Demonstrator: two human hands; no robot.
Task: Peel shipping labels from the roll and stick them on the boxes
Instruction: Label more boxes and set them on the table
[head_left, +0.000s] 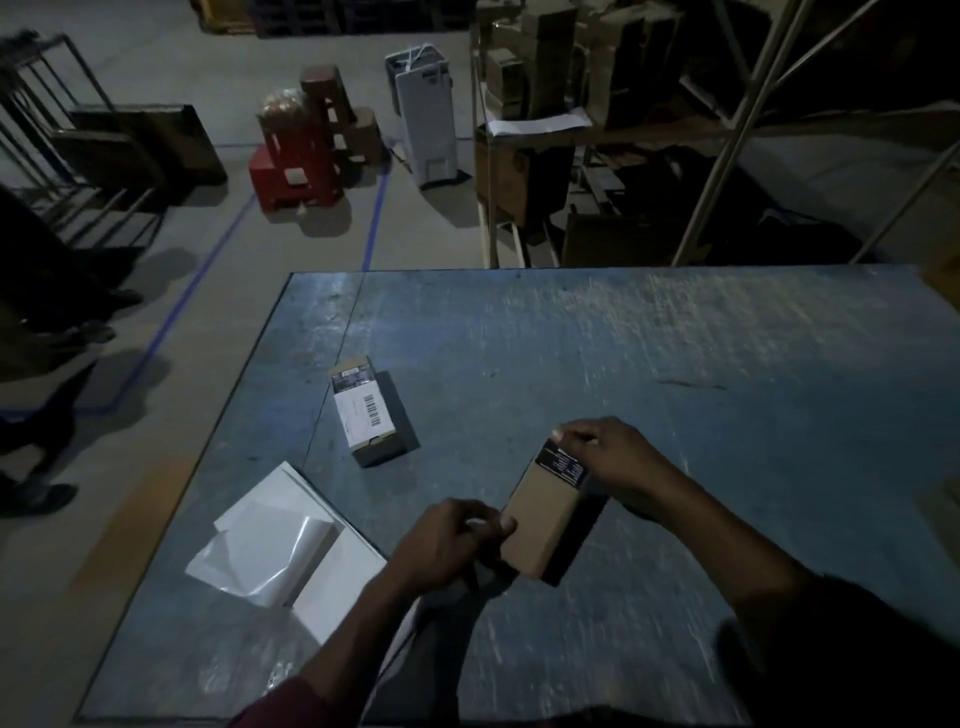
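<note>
Labelled box (366, 410): left-centre of surface (675, 364), done. Bare box (548, 519): near edge, no shipping label yet; left hand (447, 540) and right hand (608, 457) grip its ends. Label sheets (291, 540): near left edge, waiting.

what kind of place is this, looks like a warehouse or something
Most likely a warehouse or packing area. Metal shelving stacked with cardboard cartons stands behind a worn blue worktable, blue tape lines mark the concrete floor, and a small box with a barcode label lies on the table.
</note>
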